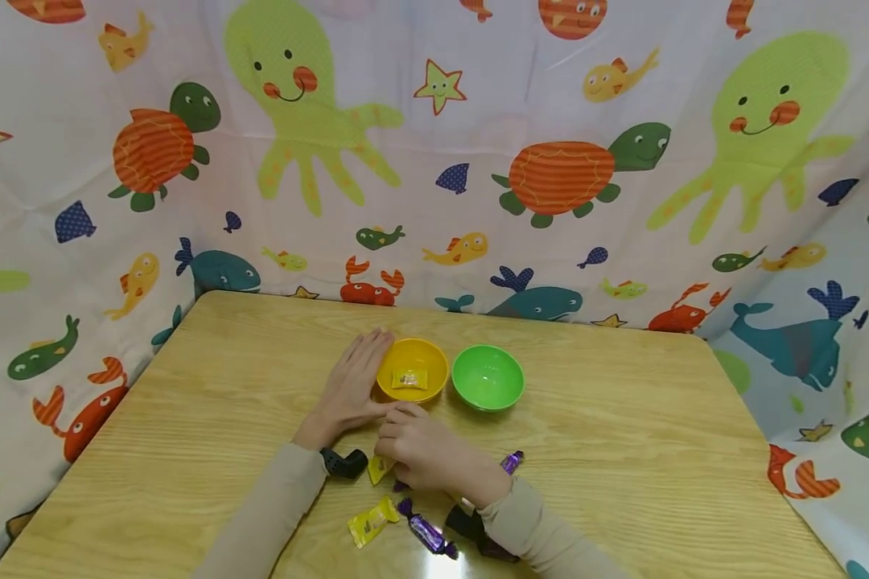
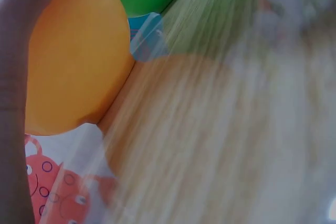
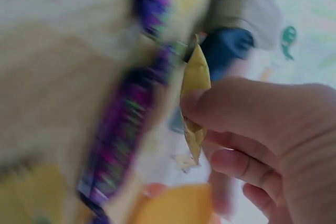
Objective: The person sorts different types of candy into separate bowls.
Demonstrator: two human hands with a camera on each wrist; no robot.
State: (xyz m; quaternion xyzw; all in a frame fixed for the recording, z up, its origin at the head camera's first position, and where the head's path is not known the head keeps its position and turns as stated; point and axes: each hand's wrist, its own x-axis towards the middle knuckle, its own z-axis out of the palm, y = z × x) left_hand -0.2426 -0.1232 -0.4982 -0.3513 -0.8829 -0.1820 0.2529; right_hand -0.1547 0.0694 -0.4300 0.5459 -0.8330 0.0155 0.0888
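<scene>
Straight fingers and thumb of my left hand [image 1: 351,382] lie along the left and near sides of the yellow bowl [image 1: 442,374]. Inside that bowl rests a yellow-wrapped candy [image 1: 409,379]. My right hand [image 1: 434,450] is just in front of the bowl and pinches another yellow-wrapped candy [image 3: 195,77] between thumb and fingers. In the head view the fingers partly cover this candy [image 1: 380,468]. On the table below are a further yellow candy [image 1: 372,521] and a purple-wrapped candy [image 1: 430,533]. A second purple candy [image 1: 512,461] shows beyond my right wrist.
A green bowl [image 1: 488,378] stands right beside the yellow one. The wooden table [image 1: 623,450] meets a curtain [image 1: 434,161] printed with sea animals at the back and sides. Part of another purple wrapper [image 1: 401,486] peeks from under my right hand.
</scene>
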